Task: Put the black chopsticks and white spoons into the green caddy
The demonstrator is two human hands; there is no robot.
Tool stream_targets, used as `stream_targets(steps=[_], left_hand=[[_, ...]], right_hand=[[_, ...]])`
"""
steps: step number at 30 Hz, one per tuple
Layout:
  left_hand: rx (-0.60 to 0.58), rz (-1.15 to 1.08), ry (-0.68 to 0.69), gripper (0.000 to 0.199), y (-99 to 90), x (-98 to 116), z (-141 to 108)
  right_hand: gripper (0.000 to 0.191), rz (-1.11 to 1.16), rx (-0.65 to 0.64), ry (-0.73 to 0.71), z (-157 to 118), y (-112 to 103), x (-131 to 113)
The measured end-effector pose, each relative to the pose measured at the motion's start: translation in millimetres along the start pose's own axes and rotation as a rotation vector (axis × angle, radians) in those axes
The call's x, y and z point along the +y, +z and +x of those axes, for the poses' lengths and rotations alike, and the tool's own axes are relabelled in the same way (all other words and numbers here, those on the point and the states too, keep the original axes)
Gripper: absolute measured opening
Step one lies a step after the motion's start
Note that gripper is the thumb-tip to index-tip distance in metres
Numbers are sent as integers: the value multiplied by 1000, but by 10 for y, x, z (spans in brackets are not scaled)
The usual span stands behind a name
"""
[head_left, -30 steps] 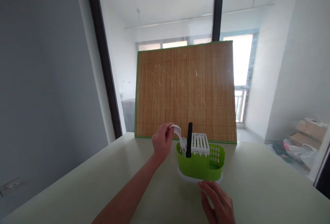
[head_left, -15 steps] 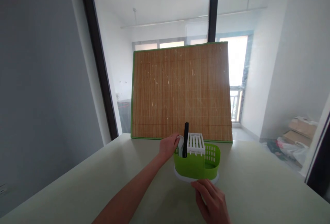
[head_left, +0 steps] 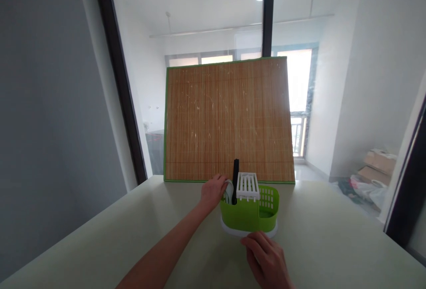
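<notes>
A bright green caddy with a white base stands on the table. In its left part a pale spoon stands with its bowl up. Close by rises a black stick-like thing, perhaps chopsticks or a handle. My left hand is at the caddy's left end, its fingers closed at the spoon's bowl; the grip is partly hidden. Just in front of the white base, my right hand rests low with curled fingers and nothing visible in them. A slotted white piece sits on the caddy's middle.
The pale table extends to both sides. Behind the caddy a bamboo mat with green edging stands upright against a glass partition. Cardboard boxes and plastic bags lie on the floor at the far right.
The spoon sits slightly lower in the caddy, with my left hand still beside its bowl. The whole view has shifted a little; my right hand stays near the base.
</notes>
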State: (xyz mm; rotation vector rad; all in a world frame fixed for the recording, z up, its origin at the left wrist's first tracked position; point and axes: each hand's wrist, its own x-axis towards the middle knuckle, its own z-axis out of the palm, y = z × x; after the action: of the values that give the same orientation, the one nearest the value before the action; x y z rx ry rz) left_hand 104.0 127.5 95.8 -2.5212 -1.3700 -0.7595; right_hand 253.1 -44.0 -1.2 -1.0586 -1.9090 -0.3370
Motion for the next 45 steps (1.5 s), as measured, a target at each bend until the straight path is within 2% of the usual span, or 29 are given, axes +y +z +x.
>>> stream_targets(steps=[10,14,19,23,25,27,29,31,34,37,41,45], left_hand=[[8,-72,22,25,-55,-73,54],[-12,-68,19,22,-36,-83,88],[21,-47,12,25,-10,-60,35],[136,-125,-42,33,-34,-57,-74],[226,-251,-98,32,-24,-51,-197],[267,-373,-157,29,32,-44,-387],[234,-445,-195,28,141,-50,-628],[149,-459,-230,29,293,-82,-876],[-67,-378,-299,33,525,-164,-1153],[-247,-246,-278,31,661,-214,-1260],[-266,-153,-172,28,691,-184,-1268],[-290,-143,-163,30,690,-155,-1279]], right_hand=[[18,-2,-33,12,9,9,3],[18,-7,-56,15,-8,26,14],[18,-15,-72,28,-19,36,25],[19,-30,-77,24,-4,22,15],[20,-34,-85,23,0,18,8],[22,-36,-96,26,-2,21,4],[23,-40,-112,32,-10,33,6],[23,-42,-139,44,-26,54,15],[21,-28,-177,70,-64,100,43],[22,-12,-211,107,-113,155,91],[24,-10,-250,173,-185,213,167],[23,-13,-279,250,-251,235,223]])
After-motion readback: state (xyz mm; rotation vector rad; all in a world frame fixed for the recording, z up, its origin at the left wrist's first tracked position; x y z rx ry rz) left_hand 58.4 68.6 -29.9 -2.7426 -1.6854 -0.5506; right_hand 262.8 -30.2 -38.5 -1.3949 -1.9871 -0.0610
